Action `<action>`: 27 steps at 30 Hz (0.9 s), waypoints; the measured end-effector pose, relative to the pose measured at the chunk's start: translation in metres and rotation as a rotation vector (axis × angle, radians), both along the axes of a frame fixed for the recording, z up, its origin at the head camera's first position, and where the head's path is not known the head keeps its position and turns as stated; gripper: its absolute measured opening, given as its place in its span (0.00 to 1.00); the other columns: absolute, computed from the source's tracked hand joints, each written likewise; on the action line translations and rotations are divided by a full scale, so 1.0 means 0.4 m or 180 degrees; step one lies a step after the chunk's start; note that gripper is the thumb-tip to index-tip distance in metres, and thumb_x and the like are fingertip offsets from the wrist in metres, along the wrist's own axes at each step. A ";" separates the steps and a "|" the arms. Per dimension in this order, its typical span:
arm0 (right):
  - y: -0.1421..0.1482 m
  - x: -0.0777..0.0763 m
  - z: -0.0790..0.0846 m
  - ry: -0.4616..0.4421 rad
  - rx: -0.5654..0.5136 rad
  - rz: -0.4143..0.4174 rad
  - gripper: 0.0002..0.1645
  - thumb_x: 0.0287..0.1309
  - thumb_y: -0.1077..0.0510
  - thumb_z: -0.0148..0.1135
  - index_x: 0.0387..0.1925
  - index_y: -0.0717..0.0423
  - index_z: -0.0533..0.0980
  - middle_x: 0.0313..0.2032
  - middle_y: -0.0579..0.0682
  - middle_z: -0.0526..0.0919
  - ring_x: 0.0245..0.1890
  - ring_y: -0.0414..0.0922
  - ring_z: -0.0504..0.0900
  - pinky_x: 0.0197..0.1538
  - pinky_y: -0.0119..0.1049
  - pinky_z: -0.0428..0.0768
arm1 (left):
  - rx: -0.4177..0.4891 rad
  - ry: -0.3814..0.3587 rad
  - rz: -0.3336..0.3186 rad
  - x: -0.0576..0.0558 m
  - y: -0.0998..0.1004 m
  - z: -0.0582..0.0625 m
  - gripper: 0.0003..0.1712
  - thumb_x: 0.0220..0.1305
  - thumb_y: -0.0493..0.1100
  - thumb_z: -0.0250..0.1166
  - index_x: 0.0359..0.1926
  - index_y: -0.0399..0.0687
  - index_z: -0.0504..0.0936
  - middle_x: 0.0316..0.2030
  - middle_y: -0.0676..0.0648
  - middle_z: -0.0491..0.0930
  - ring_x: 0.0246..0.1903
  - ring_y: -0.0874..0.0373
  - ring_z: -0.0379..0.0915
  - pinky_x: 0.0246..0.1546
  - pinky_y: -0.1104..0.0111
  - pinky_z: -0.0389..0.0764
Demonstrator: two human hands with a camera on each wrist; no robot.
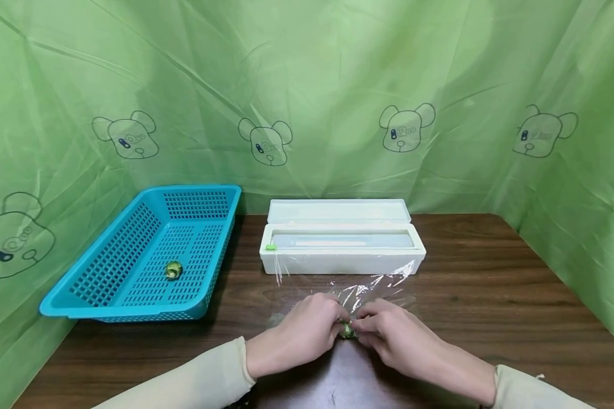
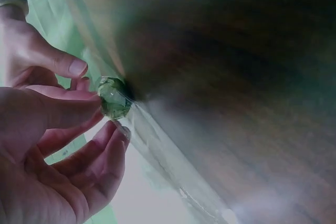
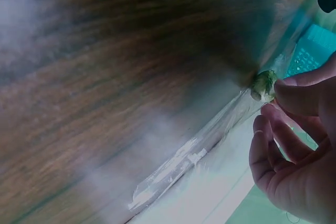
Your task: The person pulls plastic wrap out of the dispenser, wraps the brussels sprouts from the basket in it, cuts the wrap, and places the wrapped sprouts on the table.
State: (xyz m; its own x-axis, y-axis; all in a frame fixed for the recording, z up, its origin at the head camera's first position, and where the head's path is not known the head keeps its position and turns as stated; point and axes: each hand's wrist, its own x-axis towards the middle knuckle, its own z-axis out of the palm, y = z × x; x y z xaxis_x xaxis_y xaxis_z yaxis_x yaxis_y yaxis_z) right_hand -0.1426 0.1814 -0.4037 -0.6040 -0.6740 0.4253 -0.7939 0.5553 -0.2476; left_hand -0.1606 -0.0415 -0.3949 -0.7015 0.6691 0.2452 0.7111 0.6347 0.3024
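Note:
A small green Brussels sprout (image 1: 347, 330) lies at the near edge of a sheet of clear cling film (image 1: 360, 292) on the table. My left hand (image 1: 309, 326) pinches the sprout from its left side, thumb and fingertips close around it in the left wrist view, where the sprout (image 2: 114, 98) looks covered by film. From the other side my right hand (image 1: 396, 335) pinches it with thumb and forefinger; its other fingers curl loosely below in the right wrist view. The film runs back to a white cling film box (image 1: 343, 263), lid raised.
A blue plastic basket (image 1: 204, 307) stands at the left with another Brussels sprout (image 1: 173, 270) in it. A green cutter tab (image 1: 271, 247) sits on the box's left front edge. Green cloth (image 1: 327, 68) hangs behind and beside the brown wooden table (image 1: 481, 284).

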 end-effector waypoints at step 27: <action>-0.035 -0.065 -0.013 -0.0157 -0.0006 -0.0297 0.14 0.49 0.62 0.84 0.39 0.47 0.92 0.39 0.39 0.88 0.43 0.41 0.85 0.47 0.41 0.85 | 0.0086 0.0129 0.0082 0.004 -0.029 0.023 0.10 0.64 0.37 0.75 0.46 0.50 0.92 0.39 0.55 0.83 0.42 0.65 0.81 0.43 0.68 0.84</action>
State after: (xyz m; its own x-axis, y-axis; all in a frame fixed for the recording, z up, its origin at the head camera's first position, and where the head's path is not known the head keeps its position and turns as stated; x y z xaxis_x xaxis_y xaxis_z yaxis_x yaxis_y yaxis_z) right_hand -0.1684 0.1674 -0.4088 -0.6844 -0.6130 0.3947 -0.7256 0.6258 -0.2862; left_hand -0.1589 -0.0533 -0.3855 -0.7075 0.6438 0.2915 0.7068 0.6449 0.2910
